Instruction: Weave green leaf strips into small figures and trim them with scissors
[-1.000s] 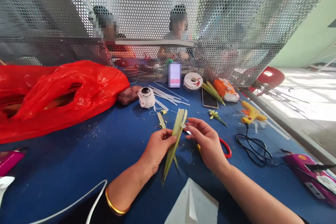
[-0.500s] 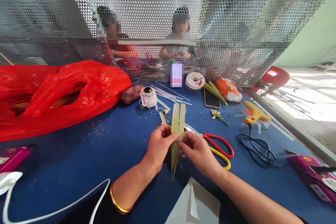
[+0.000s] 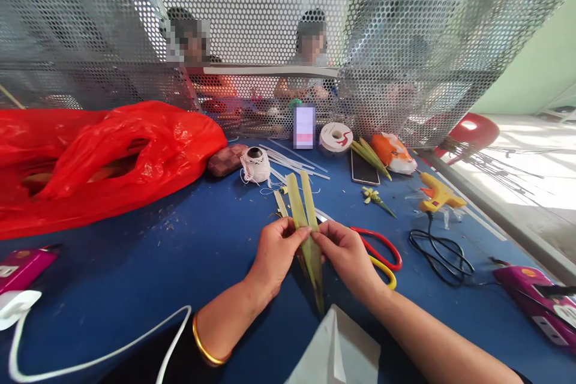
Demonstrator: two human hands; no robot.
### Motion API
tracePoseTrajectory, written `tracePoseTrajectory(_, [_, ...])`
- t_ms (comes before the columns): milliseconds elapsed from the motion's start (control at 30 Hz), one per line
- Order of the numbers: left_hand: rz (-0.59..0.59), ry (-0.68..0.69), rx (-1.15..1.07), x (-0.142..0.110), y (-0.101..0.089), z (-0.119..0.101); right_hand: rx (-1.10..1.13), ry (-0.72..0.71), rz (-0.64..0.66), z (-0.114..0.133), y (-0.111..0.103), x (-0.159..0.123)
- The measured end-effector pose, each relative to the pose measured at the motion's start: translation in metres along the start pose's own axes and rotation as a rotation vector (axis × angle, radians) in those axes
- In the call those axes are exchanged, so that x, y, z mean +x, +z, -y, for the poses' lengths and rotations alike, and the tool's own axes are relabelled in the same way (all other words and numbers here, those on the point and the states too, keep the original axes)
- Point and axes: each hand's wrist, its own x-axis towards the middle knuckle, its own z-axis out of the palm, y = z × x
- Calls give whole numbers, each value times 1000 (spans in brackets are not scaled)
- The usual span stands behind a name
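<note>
- Pale green and yellow, the split leaf point(image 3: 315, 261) stands between both hands, above the blue table point(image 3: 180, 264), its two flat prongs pointing away and its narrow tip toward the wearer.
- From my remote seat I see the left hand point(image 3: 276, 252) pinching it on one side, thumb laid over the front; the fingers behind are partly hidden.
- I see the right hand point(image 3: 353, 255) gripping the other side between thumb and curled fingers, the two thumbs nearly meeting where the prongs part.
- I judge the step in hand to be spreading and steadying the leaf, with no cutting under way: the scissors point(image 3: 398, 257) lie beside and partly beneath the right hand.
- Any move from this hold calls, I think, for light, even pressure from both thumbs, as pulling the prongs wider could lengthen the split.
- Beyond the hands I make out a spool of pink thread point(image 3: 256, 169) and white strips point(image 3: 292, 163); a yellow glue gun point(image 3: 436, 195) rests past the scissors.
</note>
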Motion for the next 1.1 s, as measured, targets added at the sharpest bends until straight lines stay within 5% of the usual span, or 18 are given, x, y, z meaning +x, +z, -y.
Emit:
tracePoseTrajectory(567, [3, 95, 64, -3, 1, -2, 28, 51, -84, 2, -2, 1])
tracePoseTrajectory(833, [-92, 166, 81, 2, -3, -5, 3, 75, 45, 4, -1, -2])
tracePoseTrajectory(1100, [6, 160, 212, 3, -3, 2, -4, 42, -22, 3, -3, 0])
